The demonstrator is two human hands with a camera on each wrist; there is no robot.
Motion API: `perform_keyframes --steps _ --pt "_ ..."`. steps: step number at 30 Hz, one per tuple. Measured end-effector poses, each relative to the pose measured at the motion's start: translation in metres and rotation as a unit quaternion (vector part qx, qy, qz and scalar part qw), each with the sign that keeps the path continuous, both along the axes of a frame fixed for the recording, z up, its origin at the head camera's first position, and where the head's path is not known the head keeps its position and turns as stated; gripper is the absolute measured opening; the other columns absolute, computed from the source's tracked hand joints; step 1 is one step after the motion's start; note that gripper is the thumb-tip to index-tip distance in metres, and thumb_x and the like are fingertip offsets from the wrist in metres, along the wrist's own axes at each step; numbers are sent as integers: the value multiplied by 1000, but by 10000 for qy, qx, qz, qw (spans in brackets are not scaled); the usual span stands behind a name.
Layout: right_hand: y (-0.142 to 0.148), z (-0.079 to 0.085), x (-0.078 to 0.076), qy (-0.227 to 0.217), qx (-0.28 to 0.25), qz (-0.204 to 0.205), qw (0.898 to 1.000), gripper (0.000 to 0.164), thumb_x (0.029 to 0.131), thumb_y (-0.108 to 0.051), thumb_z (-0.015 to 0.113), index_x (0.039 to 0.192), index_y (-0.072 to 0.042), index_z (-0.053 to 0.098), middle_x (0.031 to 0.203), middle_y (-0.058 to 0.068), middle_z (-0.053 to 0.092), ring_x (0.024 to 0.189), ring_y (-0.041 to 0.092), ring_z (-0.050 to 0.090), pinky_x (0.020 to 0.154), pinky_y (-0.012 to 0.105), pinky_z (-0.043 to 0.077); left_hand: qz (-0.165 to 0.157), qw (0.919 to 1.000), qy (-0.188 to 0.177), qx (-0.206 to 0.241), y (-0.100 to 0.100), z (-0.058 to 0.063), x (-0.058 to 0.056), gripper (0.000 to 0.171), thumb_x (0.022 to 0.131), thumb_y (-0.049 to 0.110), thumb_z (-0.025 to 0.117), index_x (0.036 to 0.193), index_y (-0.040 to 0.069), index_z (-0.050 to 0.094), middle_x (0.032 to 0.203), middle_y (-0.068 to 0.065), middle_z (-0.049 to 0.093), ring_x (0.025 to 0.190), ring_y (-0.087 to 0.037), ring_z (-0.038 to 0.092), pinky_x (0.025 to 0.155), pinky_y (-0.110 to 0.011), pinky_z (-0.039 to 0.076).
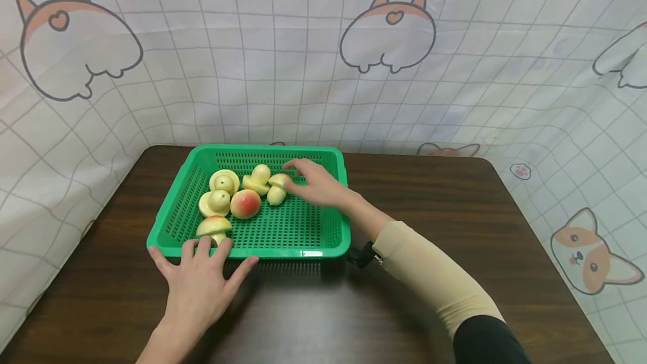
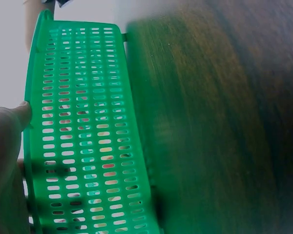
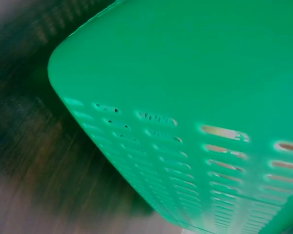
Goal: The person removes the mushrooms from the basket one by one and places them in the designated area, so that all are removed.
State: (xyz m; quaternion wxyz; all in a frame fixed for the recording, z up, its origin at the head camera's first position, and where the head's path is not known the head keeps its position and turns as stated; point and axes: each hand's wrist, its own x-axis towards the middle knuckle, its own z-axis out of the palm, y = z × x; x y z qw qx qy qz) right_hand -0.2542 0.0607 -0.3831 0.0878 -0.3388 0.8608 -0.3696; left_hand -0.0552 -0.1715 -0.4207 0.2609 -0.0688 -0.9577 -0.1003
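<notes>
A green plastic basket (image 1: 283, 253) holds several toy mushrooms, cream-yellow with reddish caps. My left hand (image 1: 197, 285) rests on its front rim, fingers spread and bent over the edge, beside a mushroom (image 1: 213, 224) whose stem is partly hidden by the fingertips. In the left wrist view the thumb (image 2: 23, 113) touches the rim. Over the basket's right half, my right hand (image 1: 320, 184) reaches in, thumb and fingers apart, right at the edge of a mushroom (image 1: 276, 195) lying on its side. The right wrist view shows only the basket's outer wall (image 3: 185, 63) and slots.
Left of the right hand lies another mushroom (image 1: 256, 180), and a red-topped round piece (image 1: 245, 204) sits near the basket's middle. Two mushrooms with stems up (image 1: 224, 182) stand on the left. The dark wooden table (image 1: 429, 212) meets a patterned white curtain (image 1: 303, 100) behind.
</notes>
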Motion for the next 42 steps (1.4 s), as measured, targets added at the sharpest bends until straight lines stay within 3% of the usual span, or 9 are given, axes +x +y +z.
perform_keyframes --steps 10,17,23,28,34,42 --pt "-12 -6 -6 -154 192 5 9997 47 104 -26 60 145 -4 51 140 11 55 123 27 55 95 41 49 -21 9999 112 59 -1 0 0 64 92 70 54 105 9 65 96 -21 64 98 -49 57 95 -90 1" --pt "-15 -8 -10 -14 520 -28 9986 47 104 -26 62 145 -5 51 138 10 56 116 23 56 94 39 48 -23 9999 161 56 1 0 0 65 93 72 52 106 9 65 96 -21 64 98 -49 57 95 -90 2" --pt "-17 -11 -15 85 861 -34 9962 50 104 -27 61 148 -6 49 148 11 51 132 22 50 106 39 43 -46 10000 -8 76 1 1 0 60 92 69 57 105 10 64 95 -19 63 100 -49 57 95 -90 0" --pt "-17 -13 -18 17 1062 234 9941 55 104 -24 60 152 -4 44 152 12 48 138 25 46 110 39 40 -54 9997 -170 167 1 1 0 56 92 66 61 103 11 64 94 -17 61 101 -50 56 95 -90 -5" --pt "-18 -16 -19 -41 1144 318 9929 53 103 -25 61 151 -6 46 149 10 50 131 21 51 105 38 44 -74 9996 -174 203 1 2 0 55 92 65 62 104 11 65 93 -16 60 102 -49 56 95 -90 -6" --pt "-19 -14 -19 -62 1134 278 9931 41 100 -24 69 133 -6 53 131 7 59 100 17 57 83 30 49 -71 9997 -108 217 2 2 0 56 92 65 62 105 10 66 90 -16 59 101 -49 56 95 -89 -5"
